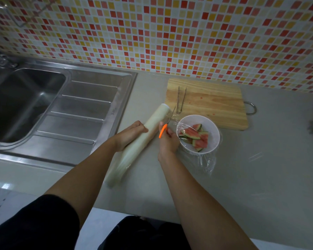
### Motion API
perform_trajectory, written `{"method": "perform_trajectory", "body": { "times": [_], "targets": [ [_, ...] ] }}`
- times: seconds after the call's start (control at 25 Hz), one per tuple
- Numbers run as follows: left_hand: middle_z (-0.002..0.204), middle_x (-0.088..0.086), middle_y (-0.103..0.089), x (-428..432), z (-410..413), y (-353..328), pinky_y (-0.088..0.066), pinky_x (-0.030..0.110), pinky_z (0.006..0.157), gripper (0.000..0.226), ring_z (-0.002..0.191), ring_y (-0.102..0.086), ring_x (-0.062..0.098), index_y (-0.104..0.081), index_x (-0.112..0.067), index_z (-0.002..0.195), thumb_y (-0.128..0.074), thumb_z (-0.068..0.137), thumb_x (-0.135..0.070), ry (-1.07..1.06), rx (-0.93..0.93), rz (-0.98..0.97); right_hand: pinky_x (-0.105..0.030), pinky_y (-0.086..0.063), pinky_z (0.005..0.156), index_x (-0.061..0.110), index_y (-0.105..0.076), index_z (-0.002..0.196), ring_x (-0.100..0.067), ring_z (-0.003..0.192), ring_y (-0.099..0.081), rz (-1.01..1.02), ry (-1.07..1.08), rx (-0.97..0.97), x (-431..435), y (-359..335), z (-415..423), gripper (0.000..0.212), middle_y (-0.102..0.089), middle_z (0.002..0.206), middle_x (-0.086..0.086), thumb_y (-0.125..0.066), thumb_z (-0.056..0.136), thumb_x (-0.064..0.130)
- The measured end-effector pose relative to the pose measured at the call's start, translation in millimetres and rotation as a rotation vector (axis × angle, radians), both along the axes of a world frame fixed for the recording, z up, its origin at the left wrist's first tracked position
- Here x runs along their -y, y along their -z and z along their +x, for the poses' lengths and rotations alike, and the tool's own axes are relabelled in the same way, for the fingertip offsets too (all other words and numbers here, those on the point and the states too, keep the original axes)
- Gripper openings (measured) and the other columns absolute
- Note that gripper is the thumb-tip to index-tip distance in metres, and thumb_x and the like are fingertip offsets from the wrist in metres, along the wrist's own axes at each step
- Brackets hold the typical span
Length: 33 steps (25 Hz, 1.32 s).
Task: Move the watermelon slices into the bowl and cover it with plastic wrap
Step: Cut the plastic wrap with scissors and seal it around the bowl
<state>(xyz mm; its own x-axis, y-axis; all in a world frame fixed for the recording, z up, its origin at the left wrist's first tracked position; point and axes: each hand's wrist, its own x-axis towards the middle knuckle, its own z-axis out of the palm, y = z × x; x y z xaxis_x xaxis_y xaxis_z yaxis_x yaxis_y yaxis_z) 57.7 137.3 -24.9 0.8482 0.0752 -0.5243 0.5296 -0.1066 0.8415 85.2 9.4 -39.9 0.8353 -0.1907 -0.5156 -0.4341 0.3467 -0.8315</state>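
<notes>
Nearest the counter's front edge lies the lower end of the plastic wrap roll (132, 145), a long pale tube slanting up and away toward the back. The left hand (129, 135) sits on top of it about midway, fingers curled together over the tube and pressing it down on the counter (242, 177). Just beside it, the right hand (168, 141) grips the orange-handled scissors (165, 127), fingers closed through the handle loops, thin blades pointing away along the stretch of film between roll and bowl; whether the blades are parted or shut, I cannot tell. Touching that hand's right side is the white bowl (199, 134), in the middle of the counter, with the watermelon slices (195, 136) piled inside, red flesh and green rind showing. Clear film (204, 161) lies across the bowl's mouth and spills crumpled onto the counter on its near side. Beyond the bowl, toward the back edge, the wooden cutting board (211, 103) lies flat, metal tongs (181, 100) resting on its left part. Far left, the steel sink (90, 105) with its ribbed drainer is set into the counter
</notes>
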Motion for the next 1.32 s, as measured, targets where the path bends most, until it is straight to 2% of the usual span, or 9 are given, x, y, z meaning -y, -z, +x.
{"method": "perform_trajectory", "body": {
  "times": [0.2, 0.4, 0.6, 0.8, 0.96, 1.0, 1.12, 1.24, 1.32],
  "targets": [
    [0.076, 0.008, -0.065, -7.0, -5.1, 3.7, -0.052, 0.027, 0.056, 0.023, 0.063, -0.065, 0.024, -0.048, -0.020, 0.087, -0.060, 0.073, -0.034, -0.013, -0.031, -0.100, -0.002, -0.038, 0.051, -0.004, -0.069, 0.084, 0.002, 0.053, -0.051, -0.030, -0.012, 0.002, -1.8, 1.3, 1.6, 0.025, -0.059, 0.064, 0.002, -0.073, 0.079, 0.021],
    [0.080, 0.013, -0.064, -9.5, -11.3, 2.8, -0.052, 0.031, 0.063, 0.011, 0.064, -0.064, 0.029, -0.049, -0.019, 0.086, -0.057, 0.081, -0.025, -0.029, -0.046, -0.145, -0.012, -0.041, 0.059, 0.019, -0.056, 0.059, -0.004, 0.061, -0.054, -0.070, -0.009, -0.005, -2.1, 1.4, 1.6, 0.026, -0.058, 0.060, 0.008, -0.074, 0.078, 0.019],
    [0.075, 0.011, -0.066, -9.3, -19.5, -2.0, -0.055, 0.027, 0.055, 0.002, 0.057, -0.066, 0.027, -0.050, -0.017, 0.087, -0.049, 0.088, -0.017, -0.061, -0.066, -0.206, -0.002, -0.040, 0.050, 0.003, -0.065, 0.074, 0.003, 0.053, -0.054, -0.092, -0.035, -0.007, 0.9, 1.3, 0.6, 0.017, -0.062, 0.063, 0.005, -0.073, 0.080, 0.018],
    [0.072, 0.014, -0.065, -19.1, -31.4, -1.5, -0.053, 0.028, 0.057, 0.008, 0.059, -0.065, 0.028, -0.051, -0.016, 0.089, -0.046, 0.088, -0.022, -0.050, -0.108, -0.200, -0.022, -0.044, 0.070, 0.016, -0.063, 0.083, -0.014, 0.076, -0.059, -0.165, -0.115, -0.073, 5.3, 1.3, -3.3, 0.018, -0.068, 0.085, -0.009, -0.073, 0.078, 0.030],
    [0.079, 0.019, -0.066, -27.3, -32.8, 2.2, -0.050, 0.032, 0.066, 0.030, 0.067, -0.063, 0.029, -0.060, -0.010, 0.093, -0.051, 0.079, -0.035, -0.102, -0.152, -0.179, -0.014, -0.042, 0.055, 0.016, -0.070, 0.084, -0.008, 0.057, -0.053, -0.377, -0.249, -0.064, 5.4, -0.2, -10.8, 0.018, -0.061, 0.069, 0.001, -0.070, 0.080, 0.034],
    [0.080, 0.018, -0.066, -27.6, -31.1, 1.6, -0.049, 0.032, 0.066, 0.032, 0.067, -0.062, 0.028, -0.062, -0.011, 0.092, -0.053, 0.077, -0.038, -0.133, -0.151, -0.165, -0.019, -0.041, 0.057, 0.014, -0.070, 0.079, -0.010, 0.056, -0.051, -0.436, -0.326, -0.032, 4.4, 0.4, -14.1, 0.020, -0.059, 0.064, 0.001, -0.066, 0.084, 0.033],
    [0.081, 0.010, -0.058, -23.6, -19.5, 2.2, -0.045, 0.031, 0.064, 0.026, 0.066, -0.056, 0.022, -0.051, -0.019, 0.084, -0.059, 0.072, -0.041, -0.253, -0.021, 0.043, -0.028, -0.036, 0.058, 0.014, -0.062, 0.068, -0.018, 0.059, -0.048, -0.539, -0.501, 0.087, 2.6, -0.2, -19.5, 0.024, -0.054, 0.060, -0.002, -0.059, 0.087, 0.029],
    [0.087, 0.011, -0.059, -12.9, -3.8, 5.3, -0.048, 0.034, 0.068, 0.038, 0.072, -0.058, 0.024, -0.047, -0.015, 0.094, -0.066, 0.074, -0.041, -0.359, 0.117, 0.245, -0.028, -0.037, 0.065, 0.010, -0.064, 0.092, -0.024, 0.078, -0.060, -0.763, -0.565, 0.170, 9.5, -6.1, -15.6, 0.021, -0.066, 0.083, -0.006, -0.061, 0.085, 0.029],
    [0.094, 0.015, -0.062, -7.6, 4.2, 10.4, -0.048, 0.037, 0.076, 0.042, 0.084, -0.061, 0.030, -0.047, -0.008, 0.107, -0.066, 0.083, -0.037, -0.352, 0.155, 0.506, -0.029, -0.038, 0.067, 0.010, -0.062, 0.098, -0.031, 0.090, -0.062, -0.927, -0.624, 0.234, 15.3, -9.2, -12.3, 0.023, -0.068, 0.096, -0.011, -0.059, 0.086, 0.030]
  ]
}}
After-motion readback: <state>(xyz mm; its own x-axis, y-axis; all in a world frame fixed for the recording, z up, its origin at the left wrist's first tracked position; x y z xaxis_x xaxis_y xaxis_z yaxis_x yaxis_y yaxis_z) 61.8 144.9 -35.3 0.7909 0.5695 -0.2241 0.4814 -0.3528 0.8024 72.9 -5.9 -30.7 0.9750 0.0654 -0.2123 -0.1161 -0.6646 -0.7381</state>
